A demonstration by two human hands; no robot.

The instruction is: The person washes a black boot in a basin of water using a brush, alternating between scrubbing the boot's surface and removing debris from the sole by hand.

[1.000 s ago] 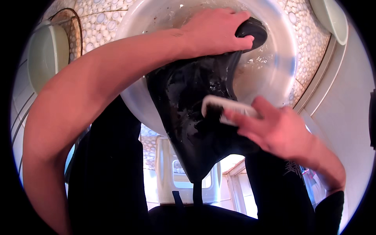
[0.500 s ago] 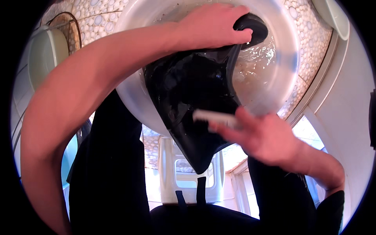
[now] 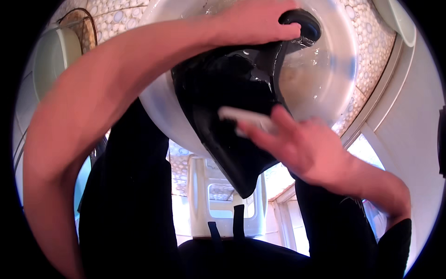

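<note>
The left arm (image 3: 79,111) bends at the elbow and reaches far forward, its left hand (image 3: 258,23) curled in a grip. The right hand (image 3: 311,151), blurred, also grips, fingers pointing left; the 2 forearms are bare.

Single head-worn fisheye view, looking down into the basin (image 3: 343,86)

It sits above the wearer's legs (image 3: 132,200), facing down over the basin's near edge, close enough that the left hand (image 3: 258,23) and right hand (image 3: 309,149) loom large; the basin's left and right edges fit inside, its far edge runs off the top, and the corners go black.
</note>
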